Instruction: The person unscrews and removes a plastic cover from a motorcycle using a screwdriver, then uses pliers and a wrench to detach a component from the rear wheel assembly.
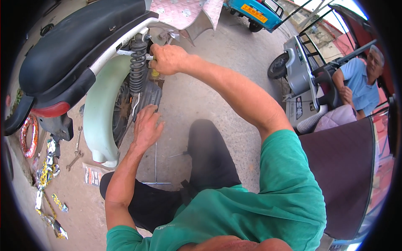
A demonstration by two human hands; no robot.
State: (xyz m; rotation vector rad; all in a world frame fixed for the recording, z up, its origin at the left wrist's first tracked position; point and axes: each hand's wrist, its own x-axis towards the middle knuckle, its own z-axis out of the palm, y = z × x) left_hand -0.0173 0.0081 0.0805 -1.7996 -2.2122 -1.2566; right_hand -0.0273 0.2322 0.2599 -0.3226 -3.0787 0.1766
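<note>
A motorbike with a black seat (75, 42) and a pale green rear mudguard (98, 113) stands at the left. Beside its rear wheel a black coil-spring shock absorber (137, 65) runs down from the white frame rail. My right hand (169, 59) is closed next to the shock's upper part, by a short silver piece; what lies inside the fingers is hidden. Lower down, my left hand (146, 129) reaches to the shock's bottom end and the dark cover (151, 94) there. Its fingers are loosely bent and apart, with nothing seen in them.
On the ground lie spanners (77, 142), a T-handle wrench (156, 167), a plastic packet (93, 175) and torn wrapping (44, 180). A wrapped ring (28, 136) leans at the far left. At right a person (360, 81) sits in a grey three-wheeler (301, 67). A blue vehicle (251, 14) stands behind.
</note>
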